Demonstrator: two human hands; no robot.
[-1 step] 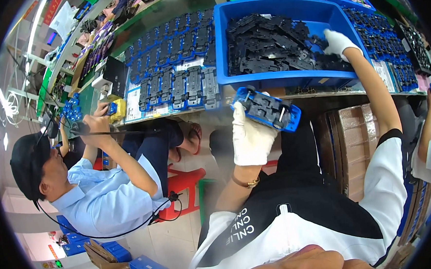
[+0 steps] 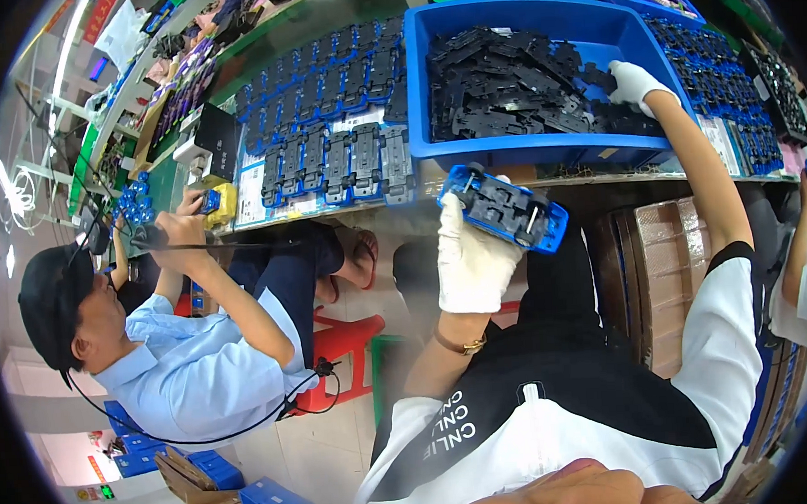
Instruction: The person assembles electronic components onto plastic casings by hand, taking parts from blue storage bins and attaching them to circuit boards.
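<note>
My left hand (image 2: pixel 479 262) wears a white glove and is closed around a toy car (image 2: pixel 503 208), its blue body turned so that the black underside with wheels faces up. It is held just in front of the bench edge. Over the right part of a large blue bin (image 2: pixel 544 142), my gloved right hand (image 2: pixel 637 85) has its fingers closed at a black plastic part (image 2: pixel 597 79). Many similar flat black parts (image 2: pixel 504 82) lie heaped in the bin; the fingertips are partly hidden among them.
Rows of blue and black car pieces (image 2: pixel 335 160) cover the bench left of the bin, with more (image 2: pixel 719 89) to its right. At the left a co-worker (image 2: pixel 181 355) sits on a red stool (image 2: pixel 349 346) and handles a yellow object (image 2: pixel 221 205). Brown cartons (image 2: pixel 665 275) stand below the bench.
My left hand and the toy car have shifted slightly right. My right hand has moved slightly down within the bin.
</note>
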